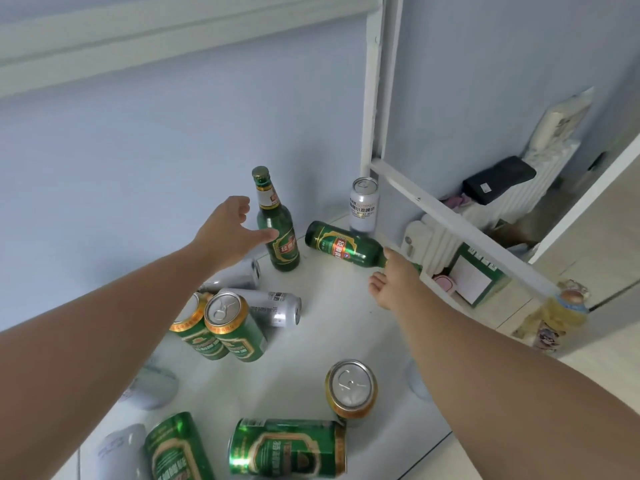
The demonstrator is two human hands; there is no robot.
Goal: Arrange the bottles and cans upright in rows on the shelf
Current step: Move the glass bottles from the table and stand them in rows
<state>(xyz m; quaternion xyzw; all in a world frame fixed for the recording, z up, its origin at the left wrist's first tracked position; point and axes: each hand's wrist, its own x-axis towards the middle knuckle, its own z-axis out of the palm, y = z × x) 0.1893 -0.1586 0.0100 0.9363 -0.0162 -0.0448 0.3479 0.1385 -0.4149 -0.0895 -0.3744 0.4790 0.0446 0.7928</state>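
A green glass bottle [277,223] stands upright near the back of the white shelf [332,334]. My left hand [232,233] is spread beside it, the thumb touching its side and the fingers apart from it. A second green bottle [343,245] lies on its side, neck toward the right. My right hand [391,278] is at that neck, which it covers; whether it grips it is hidden. A silver can [363,204] stands upright in the back corner. Two green cans [221,323] stand together, with silver cans [273,306] lying behind them.
At the front, a gold-rimmed can [351,389] stands upright and green cans [287,448] lie on their sides, with pale cans [152,386] at the left. A white upright post [375,98] and a slanted bar [460,230] bound the shelf on the right. A radiator [436,244] and clutter sit beyond.
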